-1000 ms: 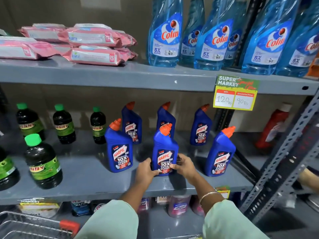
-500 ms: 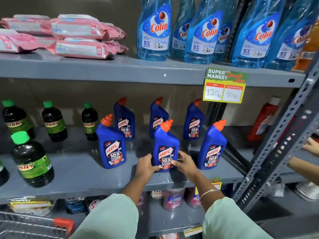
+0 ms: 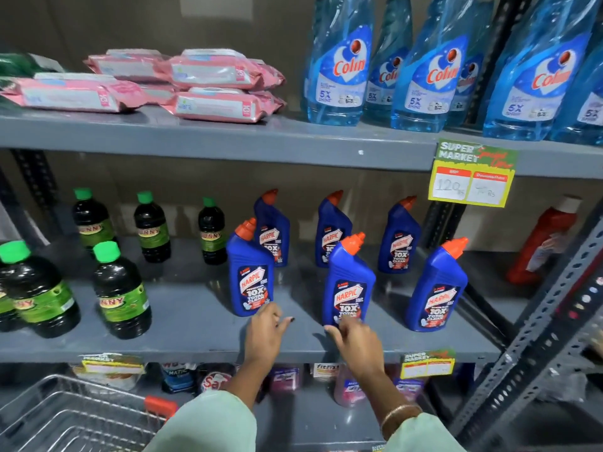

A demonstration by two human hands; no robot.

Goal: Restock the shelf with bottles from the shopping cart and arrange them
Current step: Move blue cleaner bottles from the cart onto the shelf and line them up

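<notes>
Several blue Harpic bottles with orange caps stand upright in two rows on the grey middle shelf (image 3: 163, 345). The front row holds a left bottle (image 3: 249, 275), a middle bottle (image 3: 349, 282) and a right bottle (image 3: 435, 291). My left hand (image 3: 266, 334) hovers over the shelf with its fingers apart, the tips just below the left front bottle's base. My right hand (image 3: 355, 342) sits in front of the middle bottle's base, fingers loosely curled and gripping nothing. The wire shopping cart (image 3: 65, 419) shows at the bottom left; I see no bottles in the visible part.
Dark bottles with green caps (image 3: 119, 288) fill the left of the middle shelf. Blue Colin bottles (image 3: 339, 66) and pink wipe packs (image 3: 212, 73) sit on the upper shelf, where a price tag (image 3: 471, 174) hangs. A red bottle (image 3: 541, 243) and a slotted upright (image 3: 535, 331) stand at the right.
Both hands have let go of the middle front bottle and drawn back toward the shelf's front edge. The left hand has shifted left toward the left front bottle. The view has tilted slightly.
</notes>
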